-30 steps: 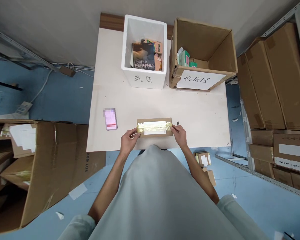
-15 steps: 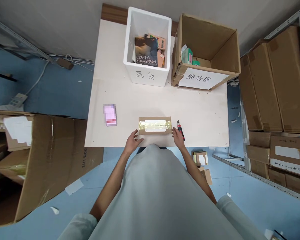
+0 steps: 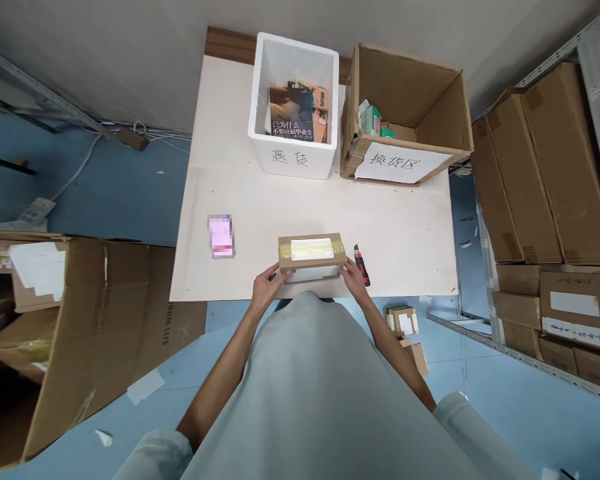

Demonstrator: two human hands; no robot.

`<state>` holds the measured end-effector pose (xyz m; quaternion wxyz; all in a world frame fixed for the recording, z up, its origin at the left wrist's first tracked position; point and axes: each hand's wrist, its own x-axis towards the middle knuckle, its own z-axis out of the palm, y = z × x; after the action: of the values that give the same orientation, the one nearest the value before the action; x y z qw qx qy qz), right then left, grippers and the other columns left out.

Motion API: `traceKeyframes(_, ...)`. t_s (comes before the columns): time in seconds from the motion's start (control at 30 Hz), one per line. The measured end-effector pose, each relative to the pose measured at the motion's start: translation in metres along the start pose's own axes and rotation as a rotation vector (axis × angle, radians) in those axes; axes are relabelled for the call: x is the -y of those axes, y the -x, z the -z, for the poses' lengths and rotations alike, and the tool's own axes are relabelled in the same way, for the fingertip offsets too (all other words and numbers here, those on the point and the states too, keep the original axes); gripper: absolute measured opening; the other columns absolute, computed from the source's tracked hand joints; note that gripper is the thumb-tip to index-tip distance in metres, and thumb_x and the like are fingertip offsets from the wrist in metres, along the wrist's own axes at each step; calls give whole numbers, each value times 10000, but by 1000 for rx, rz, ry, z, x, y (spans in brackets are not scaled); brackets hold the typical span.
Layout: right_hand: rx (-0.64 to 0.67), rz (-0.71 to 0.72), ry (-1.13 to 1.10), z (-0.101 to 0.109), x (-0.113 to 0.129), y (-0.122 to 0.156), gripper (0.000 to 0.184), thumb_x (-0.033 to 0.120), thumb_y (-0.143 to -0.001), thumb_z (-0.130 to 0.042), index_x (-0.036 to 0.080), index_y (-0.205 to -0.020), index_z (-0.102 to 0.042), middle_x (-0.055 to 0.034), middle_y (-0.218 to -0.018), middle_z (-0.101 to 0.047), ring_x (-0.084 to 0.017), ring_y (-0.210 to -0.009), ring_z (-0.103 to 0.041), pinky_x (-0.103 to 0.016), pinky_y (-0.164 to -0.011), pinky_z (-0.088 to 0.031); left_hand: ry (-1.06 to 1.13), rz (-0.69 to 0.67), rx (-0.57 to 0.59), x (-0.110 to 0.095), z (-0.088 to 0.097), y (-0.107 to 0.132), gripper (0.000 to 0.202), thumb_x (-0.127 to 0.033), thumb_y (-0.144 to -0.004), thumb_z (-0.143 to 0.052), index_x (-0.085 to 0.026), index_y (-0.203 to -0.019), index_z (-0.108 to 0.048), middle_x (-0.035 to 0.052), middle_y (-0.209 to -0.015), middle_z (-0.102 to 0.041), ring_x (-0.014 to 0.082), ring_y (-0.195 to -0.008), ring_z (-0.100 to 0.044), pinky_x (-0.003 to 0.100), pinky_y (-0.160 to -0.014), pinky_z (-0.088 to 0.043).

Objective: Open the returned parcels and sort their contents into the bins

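Observation:
A small brown cardboard parcel [image 3: 311,255] with yellowish tape and a white label lies near the table's front edge, tipped so its near side shows. My left hand [image 3: 267,285] grips its left end and my right hand [image 3: 353,275] grips its right end. Just right of my right hand lies a red and black box cutter [image 3: 362,264] on the table [image 3: 260,207].
At the table's far edge stand a white foam box [image 3: 295,107] with books and an open cardboard box [image 3: 405,117] with a paper sign. A pink item [image 3: 221,236] lies at the left. Big cartons stand on the floor at left [image 3: 80,333]; shelved cartons [image 3: 540,187] at right.
Both hands let go of the parcel half a second ago, then took hold of its ends again. The parcel is now tilted up toward me.

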<state>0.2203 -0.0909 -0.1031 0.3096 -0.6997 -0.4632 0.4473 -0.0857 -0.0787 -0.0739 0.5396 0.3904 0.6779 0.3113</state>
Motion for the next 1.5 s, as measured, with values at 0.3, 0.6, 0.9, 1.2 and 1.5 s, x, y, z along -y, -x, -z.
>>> traceKeyframes(0.3,-72,-36,84,-1,29,-10,538,659,-1041,-563,225,-987,-876,-132,-1214,-841,-349,-1268,-739,-493,-1147,-567,-222,17,-82,-16,9,-26,448,-505,-994,-666,-210,-1302,-802,127,-1395,-775,323,-1221,-757,482,-1134,-575)
traceKeyframes(0.6,-71,-123,84,-18,6,-6,552,593,-980,-630,175,-1316,-762,-202,-1437,-748,-347,-1289,-735,-500,-1063,-621,-200,91,-89,13,6,-15,673,-434,-970,-710,-133,-1558,-585,241,-1677,-532,362,-1448,-638,477,-1151,-580)
traceKeyframes(0.9,-91,-177,2,-6,-28,8,669,744,-938,-564,181,-1227,-780,-192,-1333,-793,-334,-1216,-752,-492,-1041,-635,-293,-168,8,-19,-3,32,678,-472,-955,-728,-200,-1564,-603,133,-1466,-739,332,-1429,-648,518,-1232,-525)
traceKeyframes(1.2,-164,-261,-28,31,-41,1,747,814,-899,-543,164,-1180,-782,-194,-1258,-808,-322,-1120,-762,-484,-898,-663,-386,-486,375,-71,-48,70,587,-414,-1055,-601,-312,-1631,-554,71,-1615,-632,327,-1544,-541,551,-1283,-467)
traceKeyframes(1.5,-107,-232,-14,14,-17,16,717,807,-932,-557,172,-1172,-787,-148,-1118,-832,-289,-1032,-788,-438,-885,-666,-399,-355,164,-47,-27,54,516,-484,-1046,-622,-232,-1496,-607,144,-1433,-647,312,-1328,-671,458,-1142,-557)
